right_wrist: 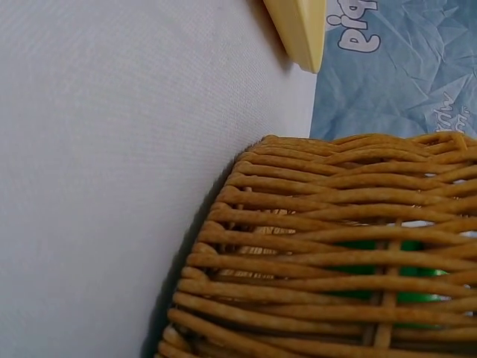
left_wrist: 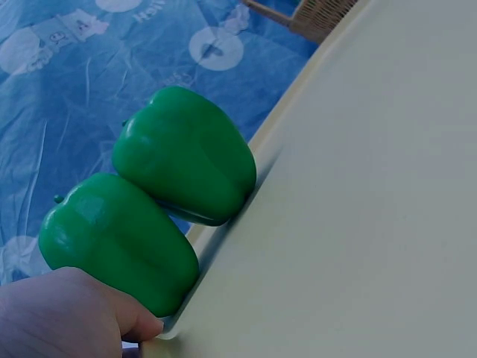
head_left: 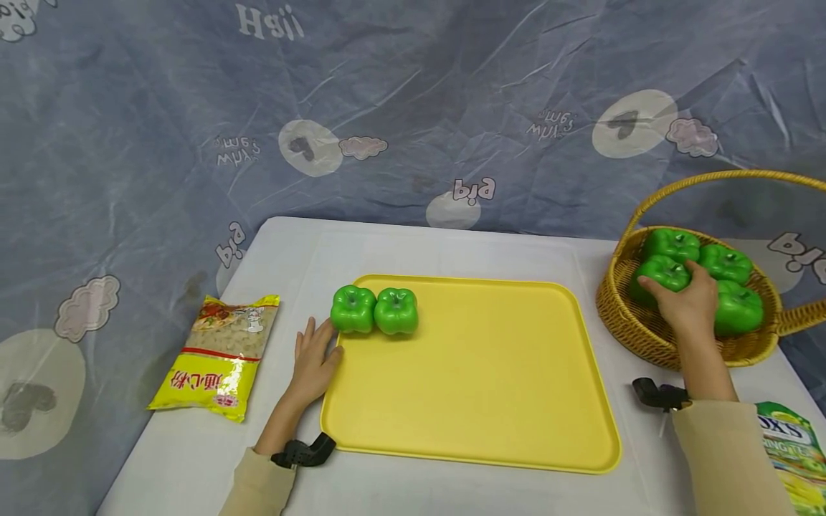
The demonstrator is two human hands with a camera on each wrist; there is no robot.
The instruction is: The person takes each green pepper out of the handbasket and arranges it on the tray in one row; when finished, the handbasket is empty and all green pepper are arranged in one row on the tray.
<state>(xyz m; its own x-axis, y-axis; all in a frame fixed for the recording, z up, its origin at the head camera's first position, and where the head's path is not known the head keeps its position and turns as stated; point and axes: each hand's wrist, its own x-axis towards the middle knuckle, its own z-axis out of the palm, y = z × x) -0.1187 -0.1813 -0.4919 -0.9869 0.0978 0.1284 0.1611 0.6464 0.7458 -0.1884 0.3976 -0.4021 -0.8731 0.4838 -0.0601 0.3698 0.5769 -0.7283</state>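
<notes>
Two green bell peppers [head_left: 375, 311] sit side by side in the far left corner of a yellow tray [head_left: 477, 380]. My left hand [head_left: 315, 364] rests at the tray's left edge, close beside the nearer pepper [left_wrist: 119, 246]; its fingers look relaxed and hold no pepper. Over at the right, my right hand [head_left: 693, 301] reaches into a wicker basket [head_left: 635, 337] and grips a green bell pepper [head_left: 665, 271] between thumb and fingers. Several other peppers [head_left: 725, 264] lie around it. In the right wrist view the basket's woven side [right_wrist: 335, 261] hides that hand.
A yellow bag of pasta [head_left: 216, 358] lies on the white table left of the tray. The basket's arched handle [head_left: 729, 174] rises above the peppers. At the lower right, a green packet [head_left: 792, 448] is partly covered by my right sleeve. A patterned blue-grey cloth [head_left: 413, 129] hangs behind.
</notes>
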